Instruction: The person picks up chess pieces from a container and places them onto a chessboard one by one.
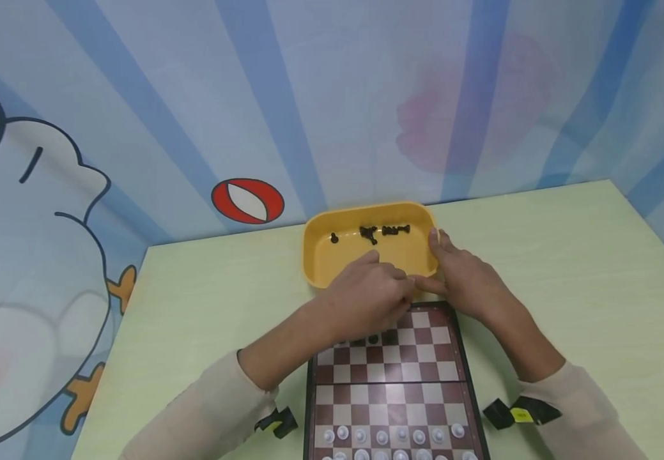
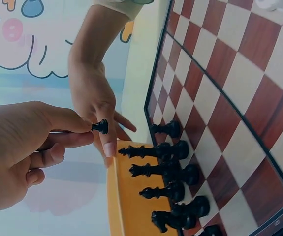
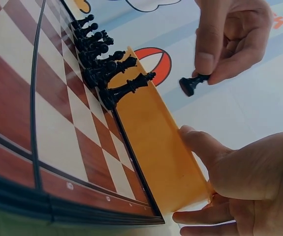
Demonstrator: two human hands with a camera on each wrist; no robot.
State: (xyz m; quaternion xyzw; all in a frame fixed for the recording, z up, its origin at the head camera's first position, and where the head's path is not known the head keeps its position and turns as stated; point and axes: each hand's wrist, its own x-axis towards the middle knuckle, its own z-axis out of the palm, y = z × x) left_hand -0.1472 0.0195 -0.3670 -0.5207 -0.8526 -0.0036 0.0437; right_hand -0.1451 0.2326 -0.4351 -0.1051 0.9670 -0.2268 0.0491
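Observation:
My left hand [image 1: 366, 297] pinches a small black chess pawn [image 2: 100, 127] between thumb and index finger, up above the near rim of the yellow tray [image 1: 332, 263]. In the head view that pawn is hidden by the hand. My right hand [image 1: 471, 281] grips the tray's near right corner, the thumb [image 3: 193, 137] at the near rim and the other fingers round the end. Several black chess pieces [image 2: 168, 169] stand at the far end of the chessboard [image 1: 390, 367], partly covered by my left hand in the head view.
Inside the tray lie several more black pieces [image 1: 369, 234]. White chess pieces [image 1: 402, 434] stand in rows at the board's near end. The pale green table [image 1: 567, 255] meets a blue patterned wall [image 1: 355, 115] just behind the tray.

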